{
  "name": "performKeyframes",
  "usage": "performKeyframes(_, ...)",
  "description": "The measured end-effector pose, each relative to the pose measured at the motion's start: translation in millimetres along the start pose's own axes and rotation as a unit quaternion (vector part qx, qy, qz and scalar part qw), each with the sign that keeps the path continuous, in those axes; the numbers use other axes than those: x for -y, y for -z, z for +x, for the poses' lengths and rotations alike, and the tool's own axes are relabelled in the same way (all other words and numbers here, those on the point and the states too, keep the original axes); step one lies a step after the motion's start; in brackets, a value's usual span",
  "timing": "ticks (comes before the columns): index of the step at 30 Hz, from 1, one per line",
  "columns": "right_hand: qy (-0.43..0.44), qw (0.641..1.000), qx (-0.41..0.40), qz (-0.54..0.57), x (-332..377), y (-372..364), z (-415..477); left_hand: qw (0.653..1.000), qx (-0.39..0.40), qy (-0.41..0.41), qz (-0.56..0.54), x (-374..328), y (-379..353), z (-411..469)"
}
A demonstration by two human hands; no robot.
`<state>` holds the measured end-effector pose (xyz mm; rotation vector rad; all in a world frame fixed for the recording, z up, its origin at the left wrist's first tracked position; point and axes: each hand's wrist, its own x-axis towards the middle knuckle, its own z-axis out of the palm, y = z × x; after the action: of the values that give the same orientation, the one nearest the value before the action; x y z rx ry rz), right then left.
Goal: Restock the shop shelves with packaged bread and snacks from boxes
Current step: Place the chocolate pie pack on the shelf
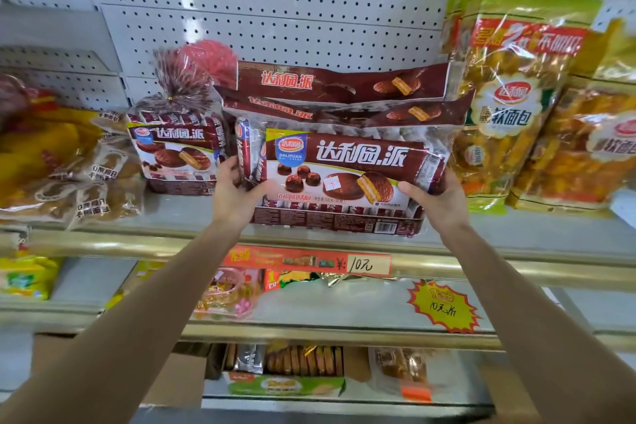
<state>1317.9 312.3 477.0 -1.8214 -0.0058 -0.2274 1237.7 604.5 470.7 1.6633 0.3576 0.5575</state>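
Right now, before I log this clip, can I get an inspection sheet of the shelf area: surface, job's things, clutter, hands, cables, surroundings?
Surface: grey shelf with a gold front rail, partly stocked.
Job's things: pie pack held upright at the shelf front; more pie packs behind it; tied pie bag to its left.
Clutter: orange price tag on the rail; yellow star tag lower down.
Hands: left hand grips the pack's left end; right hand grips its right end.
Cables: nothing seen.
Surroundings: pegboard behind; bread bags right; bun bags left; cardboard box at the bottom.
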Motion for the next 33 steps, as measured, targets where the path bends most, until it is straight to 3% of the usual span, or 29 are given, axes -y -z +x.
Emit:
performKeyframes(10,-0.016,1.0,0.014,0.007,-6.4,-7.8,-10.9,0.999,0.039,-0.027,-0.019,13.3,-0.3,0.1)
performKeyframes(33,-0.052,0.998,0.017,0.008,-25.3,-24.5,44.0,1.0,0.014,-0.005,-0.01,26.8,-15.3,42.6)
